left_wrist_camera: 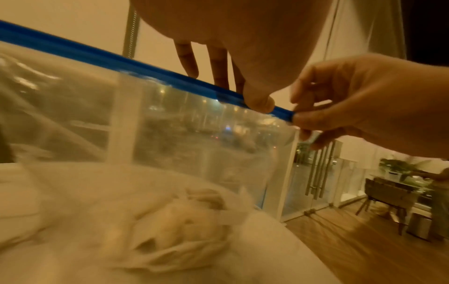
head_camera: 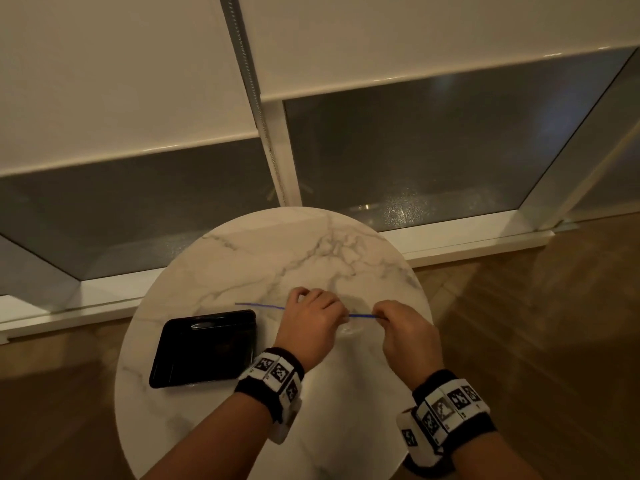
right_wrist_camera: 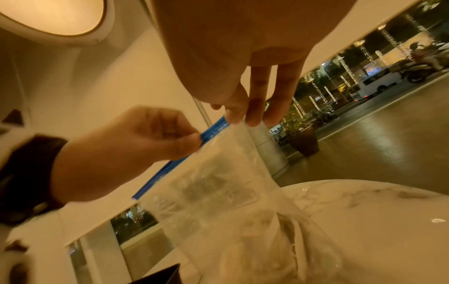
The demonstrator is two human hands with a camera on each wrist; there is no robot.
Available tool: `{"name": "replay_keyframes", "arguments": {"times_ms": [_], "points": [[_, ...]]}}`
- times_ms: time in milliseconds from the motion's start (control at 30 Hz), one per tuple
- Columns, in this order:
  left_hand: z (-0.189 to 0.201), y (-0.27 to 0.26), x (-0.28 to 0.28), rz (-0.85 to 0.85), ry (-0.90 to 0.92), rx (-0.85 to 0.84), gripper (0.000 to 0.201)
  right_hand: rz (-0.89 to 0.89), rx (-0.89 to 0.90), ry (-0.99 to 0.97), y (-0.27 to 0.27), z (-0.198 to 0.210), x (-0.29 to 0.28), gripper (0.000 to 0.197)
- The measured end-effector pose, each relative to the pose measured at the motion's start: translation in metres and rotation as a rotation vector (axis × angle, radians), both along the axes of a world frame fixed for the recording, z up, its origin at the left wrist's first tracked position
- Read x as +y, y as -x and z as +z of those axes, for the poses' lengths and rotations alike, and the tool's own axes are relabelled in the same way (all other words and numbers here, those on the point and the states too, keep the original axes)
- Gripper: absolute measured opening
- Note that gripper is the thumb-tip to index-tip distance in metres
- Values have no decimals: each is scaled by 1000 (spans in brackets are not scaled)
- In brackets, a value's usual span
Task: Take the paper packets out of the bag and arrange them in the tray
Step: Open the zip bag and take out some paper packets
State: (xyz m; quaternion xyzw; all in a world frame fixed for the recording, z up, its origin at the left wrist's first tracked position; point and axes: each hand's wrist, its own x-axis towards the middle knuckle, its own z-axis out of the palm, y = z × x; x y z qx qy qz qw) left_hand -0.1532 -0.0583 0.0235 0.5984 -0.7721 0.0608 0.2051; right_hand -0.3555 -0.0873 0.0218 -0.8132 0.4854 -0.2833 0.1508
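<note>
A clear zip bag point(left_wrist_camera: 194, 138) with a blue zip strip point(head_camera: 258, 305) stands upright over the round marble table point(head_camera: 263, 258). My left hand point(head_camera: 313, 315) pinches the strip near its right end, thumb in front and fingers behind point(left_wrist_camera: 218, 76). Just to the right, my right hand point(head_camera: 407, 329) pinches the strip's end corner point(right_wrist_camera: 243, 115). Pale paper packets point(left_wrist_camera: 179, 221) lie bunched at the bag's bottom, blurred. A black rectangular tray point(head_camera: 207, 351) lies on the table left of my hands, with nothing in it.
The table is small, with its edge close on every side and wooden floor point(head_camera: 554, 306) around it. A window wall with roller blinds point(head_camera: 121, 81) and a hanging bead chain point(head_camera: 256, 98) stands just behind it.
</note>
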Motion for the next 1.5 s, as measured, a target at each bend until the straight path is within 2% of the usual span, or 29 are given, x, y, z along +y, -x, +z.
{"name": "replay_keyframes", "arguments": {"times_ms": [167, 233, 333, 367, 567, 733, 900, 967, 1067, 1167, 1233, 1300, 1400, 1433, 1500], "points": [[1, -71, 12, 284, -69, -20, 12, -123, 83, -23, 47, 7, -30, 24], [1, -91, 19, 351, -129, -57, 6, -95, 103, 0, 54, 7, -37, 23], [-2, -90, 24, 379, -169, -34, 8, -35, 46, 65, 47, 4, -39, 28], [-2, -87, 25, 378, -154, -1, 4, -30, 15, 69, 45, 4, -38, 28], [-3, -42, 36, 223, -70, 45, 21, 36, -112, 35, 45, -8, -36, 21], [-13, -22, 36, 213, -141, 71, 15, 58, -106, 59, 44, -16, -32, 25], [-16, -17, 25, 275, -206, 143, 40, 59, -104, 84, 48, -21, -25, 36], [-17, -16, 21, 286, -186, 177, 38, 60, -86, 100, 50, -21, -21, 40], [-16, -14, 15, 292, -217, 183, 23, 14, -56, 211, 46, -6, -12, 32], [-7, -5, 10, 262, -409, 107, 52, 137, -83, 233, 26, 11, 4, 28], [-2, 0, 8, 254, -495, 47, 69, 277, 21, 130, 5, 10, 13, 26], [1, 2, 7, 261, -538, 21, 78, 294, 248, 17, -16, 4, 15, 20], [-1, -2, 6, 271, -598, -5, 68, 200, 571, -195, -36, 1, 4, 22], [0, -6, 5, 270, -616, -19, 62, 168, 639, -282, -41, 0, -4, 22], [2, -15, 1, 269, -651, -65, 60, 74, 663, -429, -49, 2, -24, 28]]}}
